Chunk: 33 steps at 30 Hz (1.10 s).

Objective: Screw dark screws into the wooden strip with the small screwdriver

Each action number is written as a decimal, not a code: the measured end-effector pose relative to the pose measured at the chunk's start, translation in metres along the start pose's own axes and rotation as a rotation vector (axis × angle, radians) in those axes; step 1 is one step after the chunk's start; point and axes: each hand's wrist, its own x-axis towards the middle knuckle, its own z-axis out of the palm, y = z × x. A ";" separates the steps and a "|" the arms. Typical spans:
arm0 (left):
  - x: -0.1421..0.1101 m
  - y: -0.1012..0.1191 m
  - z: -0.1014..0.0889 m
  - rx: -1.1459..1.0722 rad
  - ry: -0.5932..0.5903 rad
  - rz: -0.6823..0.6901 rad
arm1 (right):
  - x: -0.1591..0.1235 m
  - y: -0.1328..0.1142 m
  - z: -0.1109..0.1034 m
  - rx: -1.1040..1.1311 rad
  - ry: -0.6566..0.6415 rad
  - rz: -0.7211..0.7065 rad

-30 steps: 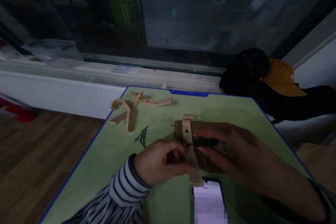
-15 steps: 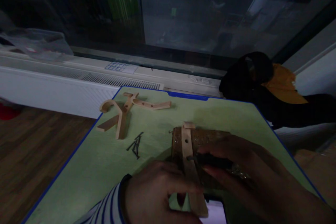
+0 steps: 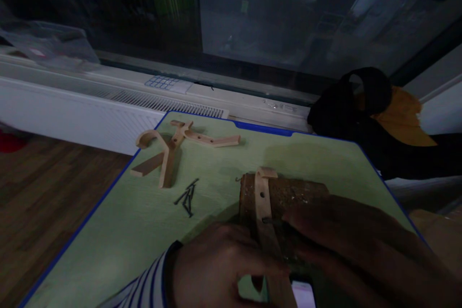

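Observation:
A brown log (image 3: 288, 197) lies on its side on the green table (image 3: 144, 231). Across its left end rests a pale wooden strip (image 3: 264, 211) with holes in it. My left hand (image 3: 220, 264) pinches the lower part of that strip, fingers closed on it. From the right, my right hand (image 3: 346, 236) reaches in with its fingers closed on a dark screwdriver-like tool (image 3: 277, 221) whose tip meets the strip. A few dark screws (image 3: 186, 197) lie loose on the table left of the log.
Other curved wooden pieces (image 3: 169, 154) lie at the table's far left corner. A lit phone (image 3: 303, 293) sits below the log. A dark bag with orange cloth (image 3: 375, 115) is at the right. A white radiator (image 3: 72, 110) and window run behind the table.
The view has shifted slightly. My left hand slid down along the strip toward me, and the right hand with the tool stayed at the strip.

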 end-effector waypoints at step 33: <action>-0.002 0.004 0.007 0.006 0.070 -0.050 | 0.011 0.001 0.002 0.068 0.024 -0.087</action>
